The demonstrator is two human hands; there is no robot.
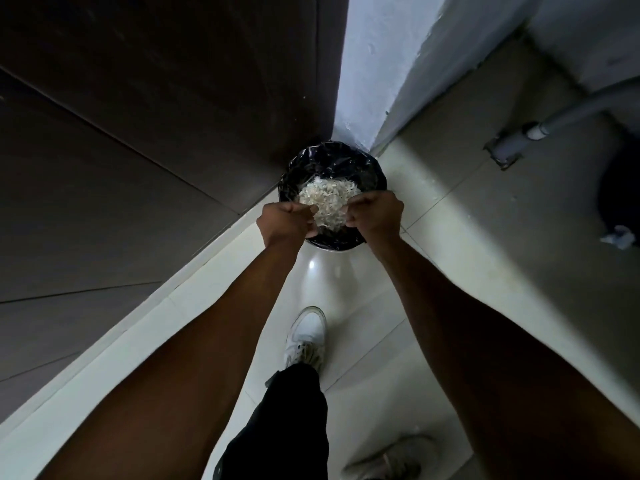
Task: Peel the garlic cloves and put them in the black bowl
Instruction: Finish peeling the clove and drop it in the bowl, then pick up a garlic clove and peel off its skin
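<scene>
I am standing over a round bin (379, 174) lined with a black plastic bag, in a corner of the floor. A heap of pale garlic peels (327, 199) shows over the bin's mouth, between my two hands. My left hand (285, 221) and my right hand (375, 216) are both curled and pinch the two sides of something thin that carries the peels. I cannot tell whether it is a sheet or a bag. No garlic cloves and no black bowl are in view.
A dark wooden door or cabinet (156, 133) stands on the left and a white wall (374, 64) behind the bin. A grey pipe (540, 133) enters the pale tiled floor (450, 202) at the right. My white shoe (306, 336) and black trouser leg are below.
</scene>
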